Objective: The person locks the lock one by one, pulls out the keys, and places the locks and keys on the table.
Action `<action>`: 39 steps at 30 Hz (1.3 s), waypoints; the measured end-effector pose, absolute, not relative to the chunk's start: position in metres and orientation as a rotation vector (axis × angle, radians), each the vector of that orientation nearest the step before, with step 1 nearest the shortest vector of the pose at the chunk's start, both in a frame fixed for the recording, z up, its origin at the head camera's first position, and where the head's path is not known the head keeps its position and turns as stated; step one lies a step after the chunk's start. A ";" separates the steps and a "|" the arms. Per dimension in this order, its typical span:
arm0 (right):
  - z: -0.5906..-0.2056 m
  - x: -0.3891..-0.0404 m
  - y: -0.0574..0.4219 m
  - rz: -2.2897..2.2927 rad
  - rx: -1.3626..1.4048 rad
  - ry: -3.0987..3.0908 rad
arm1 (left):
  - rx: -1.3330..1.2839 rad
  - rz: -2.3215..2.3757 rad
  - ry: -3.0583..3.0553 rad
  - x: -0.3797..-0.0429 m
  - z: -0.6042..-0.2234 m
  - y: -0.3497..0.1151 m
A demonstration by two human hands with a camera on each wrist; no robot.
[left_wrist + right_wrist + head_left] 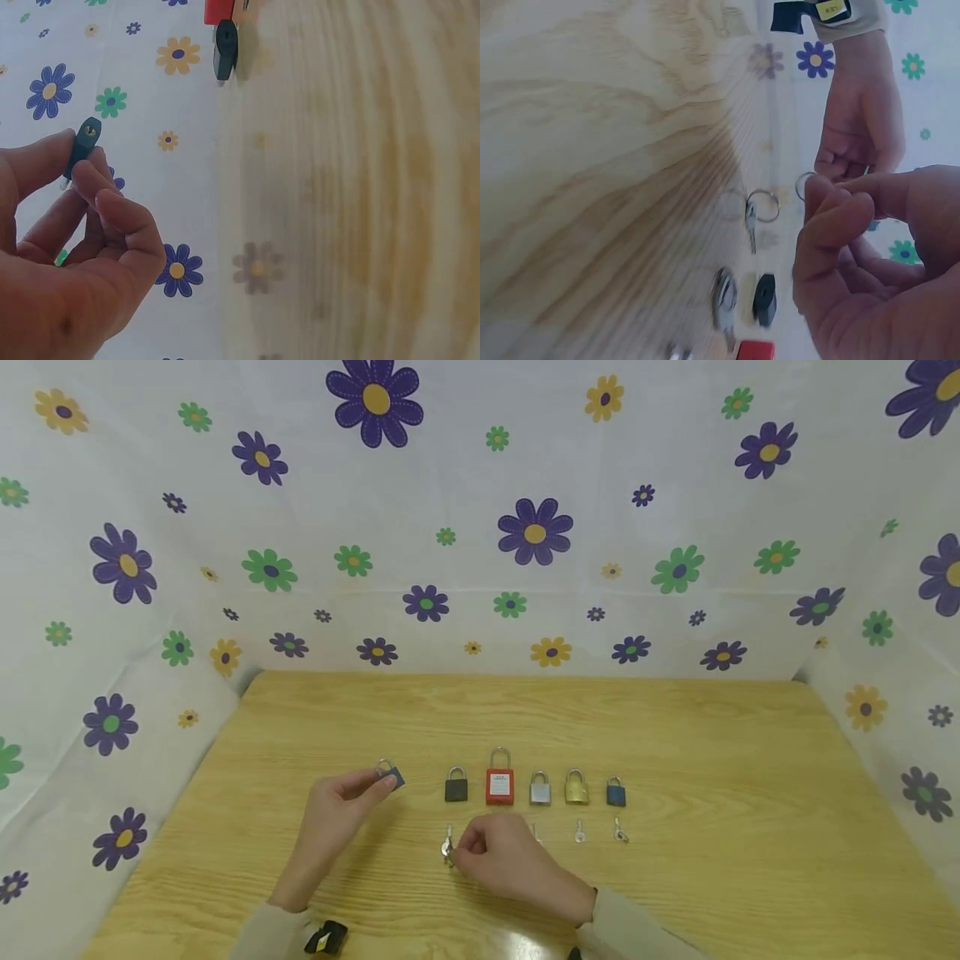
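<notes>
My left hand [341, 814] pinches a small blue padlock [393, 776] between thumb and fingers, over the left part of the table. The left wrist view shows the keyhole end of this blue padlock [88, 130]. My right hand [510, 856] has thumb and forefinger together near a bunch of keys [447, 845] below the black padlock [456, 788]. In the right wrist view, a thin metal key ring [802, 185] pokes out from the pinched fingertips. A key [751, 225] with a ring shows just beside them; I cannot tell if it hangs from the hand.
Right of the black padlock stand a red padlock [499, 785], a silver one [540, 791], a brass one [577, 788] and another blue padlock [616, 793]. Small keys [580, 832] lie before them on the wooden table [720, 860]. Flowered cloth [450, 485] encloses the back and sides.
</notes>
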State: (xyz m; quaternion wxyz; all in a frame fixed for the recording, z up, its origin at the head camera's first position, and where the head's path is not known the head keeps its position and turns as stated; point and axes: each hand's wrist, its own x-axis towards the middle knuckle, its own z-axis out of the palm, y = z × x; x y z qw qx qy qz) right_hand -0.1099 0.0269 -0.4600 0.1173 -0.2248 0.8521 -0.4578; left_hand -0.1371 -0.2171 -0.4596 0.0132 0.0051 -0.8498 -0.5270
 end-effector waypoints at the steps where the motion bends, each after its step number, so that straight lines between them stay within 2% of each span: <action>1: -0.459 -0.112 0.021 -1.321 -0.670 2.491 | 0.017 -1.648 -2.643 -0.136 -0.460 -0.218; 7: -0.456 -0.125 -0.009 -1.152 -0.728 2.544 | 0.066 -1.701 -2.643 -0.134 -0.461 -0.222; 13: -0.455 -0.138 -0.033 -0.935 -0.616 2.547 | 0.085 -1.690 -2.637 -0.134 -0.459 -0.223; 24: -0.460 -0.144 -0.050 -0.691 -0.617 2.584 | 0.123 -1.730 -2.643 -0.135 -0.456 -0.223; 30: -0.459 -0.147 -0.038 -0.783 -0.589 2.596 | 0.132 -1.719 -2.640 -0.135 -0.457 -0.222; 39: -0.431 -0.150 0.024 -0.899 -0.589 2.672 | 0.026 -1.492 -2.707 -0.141 -0.460 -0.220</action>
